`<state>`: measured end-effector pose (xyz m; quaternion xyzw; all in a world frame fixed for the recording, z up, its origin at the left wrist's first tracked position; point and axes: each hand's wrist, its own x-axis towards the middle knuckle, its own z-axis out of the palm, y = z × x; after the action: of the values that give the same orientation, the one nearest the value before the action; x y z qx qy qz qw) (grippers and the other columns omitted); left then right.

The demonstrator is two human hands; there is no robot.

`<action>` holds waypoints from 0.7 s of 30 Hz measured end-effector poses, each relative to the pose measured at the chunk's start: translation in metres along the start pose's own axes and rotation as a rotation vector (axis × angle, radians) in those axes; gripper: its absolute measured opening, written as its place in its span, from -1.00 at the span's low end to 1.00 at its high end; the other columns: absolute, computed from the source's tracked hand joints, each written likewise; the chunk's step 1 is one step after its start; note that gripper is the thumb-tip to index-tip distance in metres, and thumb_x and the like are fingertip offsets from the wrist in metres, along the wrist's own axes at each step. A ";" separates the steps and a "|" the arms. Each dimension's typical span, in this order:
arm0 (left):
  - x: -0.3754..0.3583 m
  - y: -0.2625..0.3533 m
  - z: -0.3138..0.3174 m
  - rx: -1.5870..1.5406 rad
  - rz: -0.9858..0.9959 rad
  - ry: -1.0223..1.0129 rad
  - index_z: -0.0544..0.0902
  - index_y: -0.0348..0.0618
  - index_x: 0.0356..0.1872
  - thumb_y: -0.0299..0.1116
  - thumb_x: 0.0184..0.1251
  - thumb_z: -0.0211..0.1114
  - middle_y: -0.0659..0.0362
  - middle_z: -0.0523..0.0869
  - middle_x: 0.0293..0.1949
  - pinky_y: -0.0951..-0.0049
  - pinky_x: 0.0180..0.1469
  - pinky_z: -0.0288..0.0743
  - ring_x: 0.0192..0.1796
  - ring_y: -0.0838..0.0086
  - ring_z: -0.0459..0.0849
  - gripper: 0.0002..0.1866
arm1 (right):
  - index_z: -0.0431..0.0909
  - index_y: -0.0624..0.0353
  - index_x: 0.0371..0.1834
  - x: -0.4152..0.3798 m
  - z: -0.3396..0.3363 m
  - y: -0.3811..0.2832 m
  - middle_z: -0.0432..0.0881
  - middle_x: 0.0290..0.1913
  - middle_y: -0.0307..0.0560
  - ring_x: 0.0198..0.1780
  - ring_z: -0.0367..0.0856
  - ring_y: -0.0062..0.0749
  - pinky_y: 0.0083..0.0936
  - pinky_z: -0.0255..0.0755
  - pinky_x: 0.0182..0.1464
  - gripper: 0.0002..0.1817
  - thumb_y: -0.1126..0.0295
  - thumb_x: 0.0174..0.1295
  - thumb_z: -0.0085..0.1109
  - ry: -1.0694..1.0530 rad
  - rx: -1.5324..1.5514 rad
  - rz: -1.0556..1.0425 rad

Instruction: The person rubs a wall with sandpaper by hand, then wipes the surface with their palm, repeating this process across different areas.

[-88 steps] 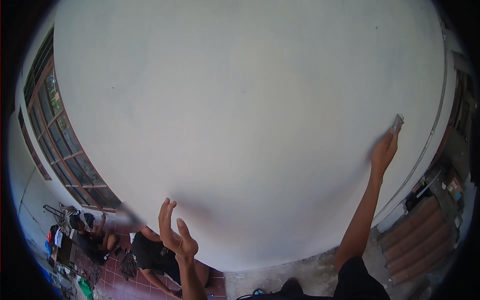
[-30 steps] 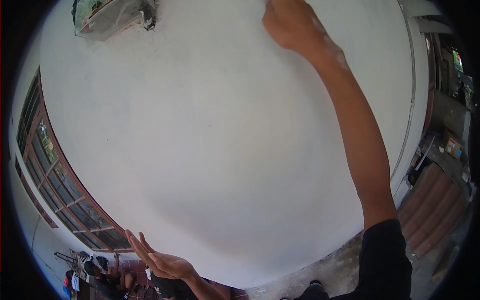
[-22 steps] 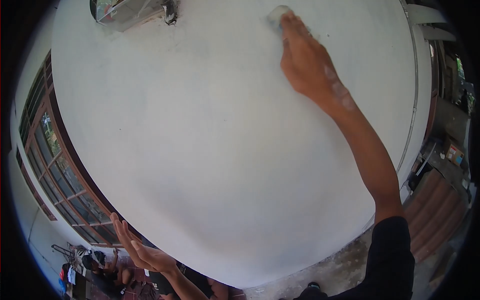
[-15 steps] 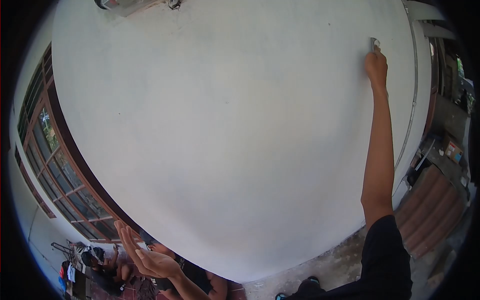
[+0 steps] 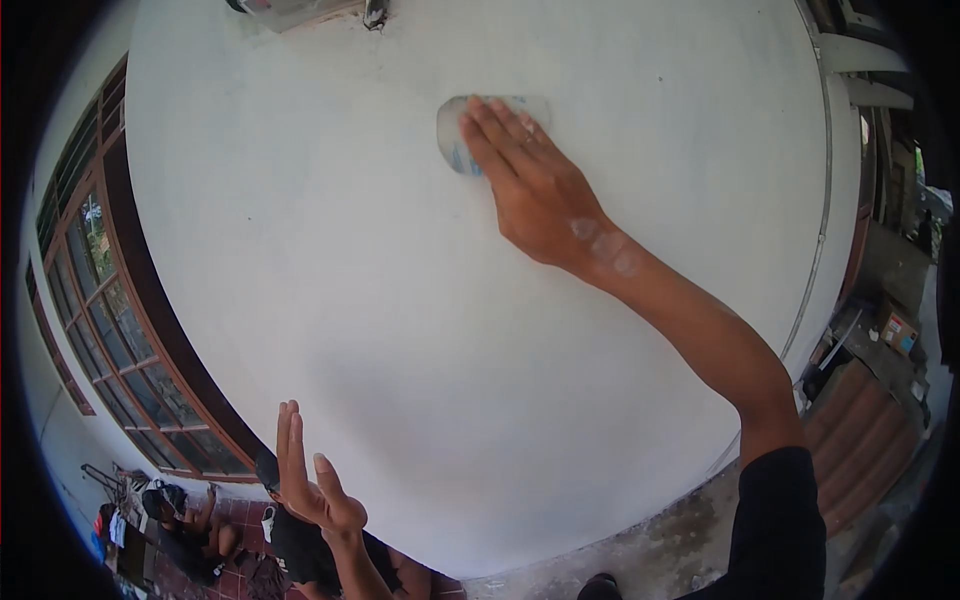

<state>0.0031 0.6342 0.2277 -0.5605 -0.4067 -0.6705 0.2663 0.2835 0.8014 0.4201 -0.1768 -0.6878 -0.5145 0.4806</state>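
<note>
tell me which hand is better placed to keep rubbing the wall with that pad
Right. The right hand already presses the pale sanding pad flat against the white wall, arm stretched up to it. The left hand hangs low with open fingers, holding nothing, well below the pad.

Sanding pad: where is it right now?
Head view, upper centre: the sanding pad lies flat against the white wall under the fingers of the right hand, below the fixture at the top edge.
</note>
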 end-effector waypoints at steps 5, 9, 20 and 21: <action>0.085 0.002 -0.010 0.069 0.110 0.141 0.53 -0.40 0.22 -0.26 0.49 -0.23 -0.14 0.57 0.25 -0.06 0.37 0.33 0.34 -0.03 0.49 -0.48 | 0.32 0.48 0.33 0.051 -0.017 0.177 0.53 0.16 0.49 0.26 0.53 0.03 -0.39 0.31 0.38 -0.47 0.35 0.37 -0.11 0.192 0.016 0.579; 0.035 -0.009 -0.031 0.030 0.054 0.172 0.58 -0.30 0.19 -0.30 0.46 -0.16 -0.14 0.59 0.21 -0.01 0.33 0.39 0.31 0.01 0.53 -0.53 | 0.63 0.21 0.12 -0.033 -0.051 0.209 0.72 -0.36 0.16 -0.23 0.70 0.05 -0.18 0.52 -0.03 -0.48 0.11 0.35 -0.19 0.195 -0.165 0.999; 0.085 -0.004 -0.018 0.098 0.123 0.185 0.62 -0.27 0.14 -0.41 0.43 0.03 -0.05 0.67 0.14 0.09 0.20 0.50 0.25 0.14 0.60 -0.64 | 0.51 0.15 0.23 0.035 0.015 0.057 0.49 0.30 0.14 0.39 0.38 -0.05 -0.19 0.28 0.41 -0.65 0.30 0.49 -0.07 0.295 0.022 0.227; 0.072 -0.007 -0.015 0.112 0.143 0.148 0.64 -0.26 0.12 -0.43 0.42 0.02 -0.07 0.67 0.13 0.07 0.23 0.49 0.23 0.11 0.61 -0.65 | 0.49 0.14 0.25 0.026 0.011 0.034 0.47 0.34 0.07 0.41 0.36 -0.09 -0.19 0.26 0.43 -0.65 0.32 0.48 -0.06 0.188 0.062 0.169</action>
<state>-0.0276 0.6320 0.2949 -0.5214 -0.3818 -0.6654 0.3736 0.2906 0.8188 0.4607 -0.1702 -0.6380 -0.4650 0.5897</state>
